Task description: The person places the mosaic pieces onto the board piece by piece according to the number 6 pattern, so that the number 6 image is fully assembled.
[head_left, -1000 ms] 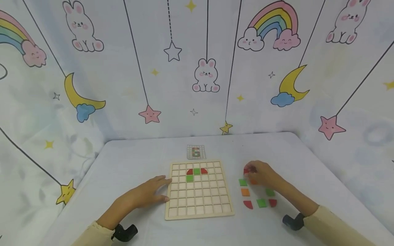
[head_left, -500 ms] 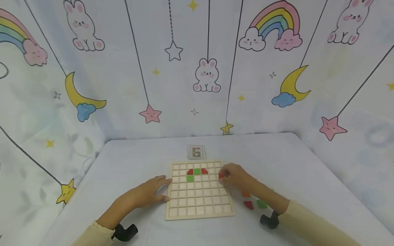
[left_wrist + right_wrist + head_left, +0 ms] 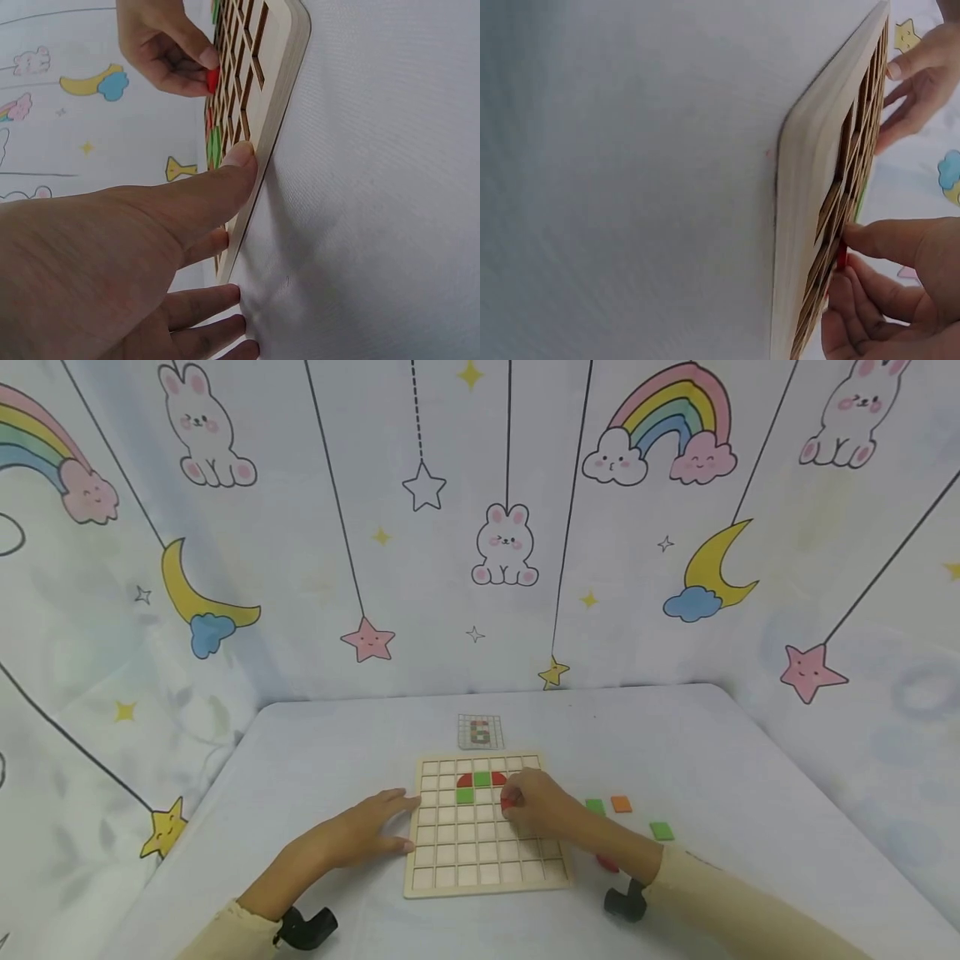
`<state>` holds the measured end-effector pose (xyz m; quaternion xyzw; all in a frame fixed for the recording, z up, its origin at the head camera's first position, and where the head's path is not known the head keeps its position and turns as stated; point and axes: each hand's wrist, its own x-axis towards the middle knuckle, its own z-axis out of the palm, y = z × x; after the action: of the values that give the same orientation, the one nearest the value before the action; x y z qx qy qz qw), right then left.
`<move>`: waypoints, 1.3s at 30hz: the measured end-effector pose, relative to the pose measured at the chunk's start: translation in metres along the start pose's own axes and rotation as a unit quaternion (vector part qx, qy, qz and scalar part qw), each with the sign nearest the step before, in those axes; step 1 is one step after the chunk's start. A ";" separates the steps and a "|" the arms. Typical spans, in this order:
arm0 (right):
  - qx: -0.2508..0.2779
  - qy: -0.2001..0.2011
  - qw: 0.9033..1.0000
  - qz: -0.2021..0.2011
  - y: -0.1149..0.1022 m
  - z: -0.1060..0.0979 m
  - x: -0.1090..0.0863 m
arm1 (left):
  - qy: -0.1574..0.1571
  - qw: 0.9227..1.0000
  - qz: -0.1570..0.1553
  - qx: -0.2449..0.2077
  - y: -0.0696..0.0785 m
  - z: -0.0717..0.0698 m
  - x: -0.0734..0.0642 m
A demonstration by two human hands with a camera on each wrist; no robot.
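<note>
Between thumb and fingers my right hand (image 3: 543, 807) pinches a red tile (image 3: 506, 804), low over the right half of a wooden grid board (image 3: 487, 891). That red tile (image 3: 842, 256) shows only partly in the right wrist view, down by the slots. My left hand (image 3: 366, 828) rests with extended fingers along the board's left edge, its thumb touching the rim in the left wrist view. Set in the upper cells are a green square tile (image 3: 482, 779) with a red curved tile (image 3: 465, 780) on one side and another red tile (image 3: 498, 778) on the other. A second green tile (image 3: 465, 796) sits below.
Behind the board lies a small card (image 3: 480, 732) with a coloured grid pattern. To the right are loose tiles: an orange square (image 3: 621, 804), a green square (image 3: 662, 832), another green one (image 3: 595, 807) and a red one (image 3: 608, 863), some partly hidden by the right arm.
My right hand has carried the red tile leftward from the loose tiles on the right to above the board's cells. The left hand stays on the board's edge.
</note>
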<state>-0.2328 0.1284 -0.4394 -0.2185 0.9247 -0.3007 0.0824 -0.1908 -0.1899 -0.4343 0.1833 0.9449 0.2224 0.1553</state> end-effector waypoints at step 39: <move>0.019 0.031 0.999 0.002 0.013 -0.018 -0.013 | -0.001 1.000 0.008 -0.005 0.000 -0.001 0.000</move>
<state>-0.2312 0.1530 -0.4322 -0.2055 0.9213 -0.3250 0.0586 -0.1913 -0.1899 -0.4338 0.1901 0.9421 0.2285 0.1554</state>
